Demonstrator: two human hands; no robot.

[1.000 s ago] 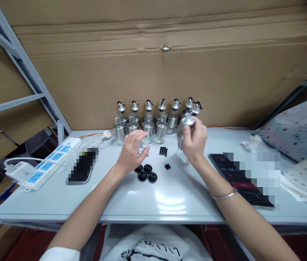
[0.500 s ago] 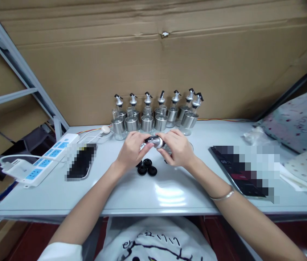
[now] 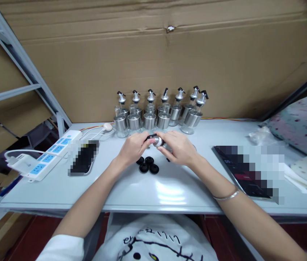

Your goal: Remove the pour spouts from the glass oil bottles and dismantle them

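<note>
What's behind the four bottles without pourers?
Rear bottles with silver pourers stand behind the front four, then a cardboard wall. Their lower parts are mostly covered, so their bases can't be made out.

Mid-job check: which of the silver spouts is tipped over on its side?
The front spout, between the left hand and right hand, with its black lever toward the left hand; the other seven spouts sit upright on bottles behind.

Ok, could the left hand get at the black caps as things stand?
Probably yes: the black caps lie close by the left hand, their near side open. But it appears to grip the silver spout, so it would likely have to let go first.
</note>
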